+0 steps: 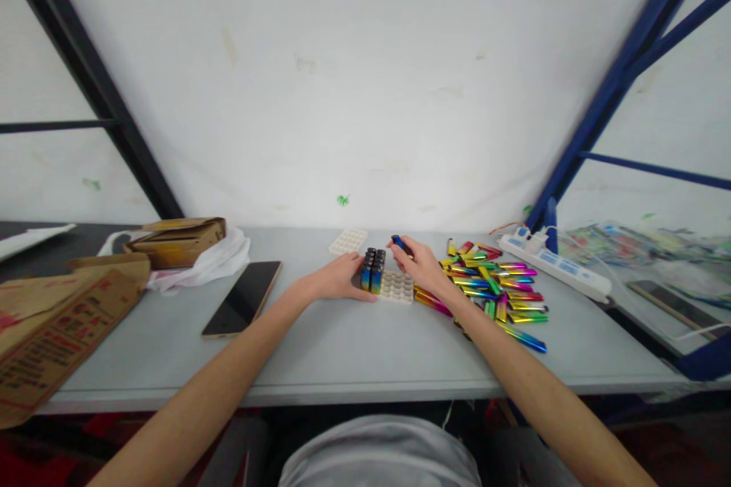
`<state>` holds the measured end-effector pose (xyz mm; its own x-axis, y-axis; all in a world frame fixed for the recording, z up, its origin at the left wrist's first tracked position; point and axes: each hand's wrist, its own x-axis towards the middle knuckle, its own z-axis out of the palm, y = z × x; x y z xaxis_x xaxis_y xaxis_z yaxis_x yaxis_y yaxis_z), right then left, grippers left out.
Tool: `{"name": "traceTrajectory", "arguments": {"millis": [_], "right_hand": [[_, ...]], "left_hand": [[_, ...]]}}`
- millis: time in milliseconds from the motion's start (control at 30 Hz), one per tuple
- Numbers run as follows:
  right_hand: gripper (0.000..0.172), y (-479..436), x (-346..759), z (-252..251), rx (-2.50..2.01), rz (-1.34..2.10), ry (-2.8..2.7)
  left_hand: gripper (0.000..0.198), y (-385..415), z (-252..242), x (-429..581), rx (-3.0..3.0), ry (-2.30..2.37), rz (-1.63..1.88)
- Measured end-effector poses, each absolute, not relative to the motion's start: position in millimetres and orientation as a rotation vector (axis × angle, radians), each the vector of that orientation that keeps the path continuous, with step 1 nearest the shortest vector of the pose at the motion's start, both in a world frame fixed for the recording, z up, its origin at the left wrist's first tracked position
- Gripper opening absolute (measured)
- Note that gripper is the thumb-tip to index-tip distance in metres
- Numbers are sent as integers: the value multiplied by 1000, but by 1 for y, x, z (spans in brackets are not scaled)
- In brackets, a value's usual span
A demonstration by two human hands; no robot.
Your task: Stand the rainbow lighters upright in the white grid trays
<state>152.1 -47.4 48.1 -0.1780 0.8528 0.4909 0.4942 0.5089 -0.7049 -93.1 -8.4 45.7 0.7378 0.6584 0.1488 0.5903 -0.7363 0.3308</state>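
A pale gridded tray lies in the middle of the table. Upright in its left part stand several slim lighters with black tops and shiny blue-gold bodies. My left hand curves round the tray's left end, thumb along the front, fingers behind the standing lighters. Pinched in my right hand, just above the tray's right part, is a dark blue lighter, tilted; my fingers cover part of it. Right of the tray, a loose heap of shiny rainbow-coloured lighters spreads over the table, partly behind my right forearm.
Behind the tray lies a second pale gridded tray. To the left are a black-screened phone, a white plastic bag and cardboard boxes. A power strip runs along the right, near a blue metal frame.
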Motion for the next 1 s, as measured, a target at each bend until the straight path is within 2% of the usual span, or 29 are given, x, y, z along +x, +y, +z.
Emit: {"name": "traceTrajectory", "arguments": {"millis": [67,233,767,1000], "right_hand": [[48,-45,154,45,-1118,477,-1874],[49,-43,159,41,-1267,183,-2051],[18,-37,174,43,-1248,199,-2372],[28,-44,188,60,-1264,195,-2346]], "left_hand": [[68,-8,45,-93,2675,990,368],[69,-8,45,-93,2666,1017,347],[64,-6,43,-92,2684,1005,364],[66,-7,44,-93,2669,1002,374]]}}
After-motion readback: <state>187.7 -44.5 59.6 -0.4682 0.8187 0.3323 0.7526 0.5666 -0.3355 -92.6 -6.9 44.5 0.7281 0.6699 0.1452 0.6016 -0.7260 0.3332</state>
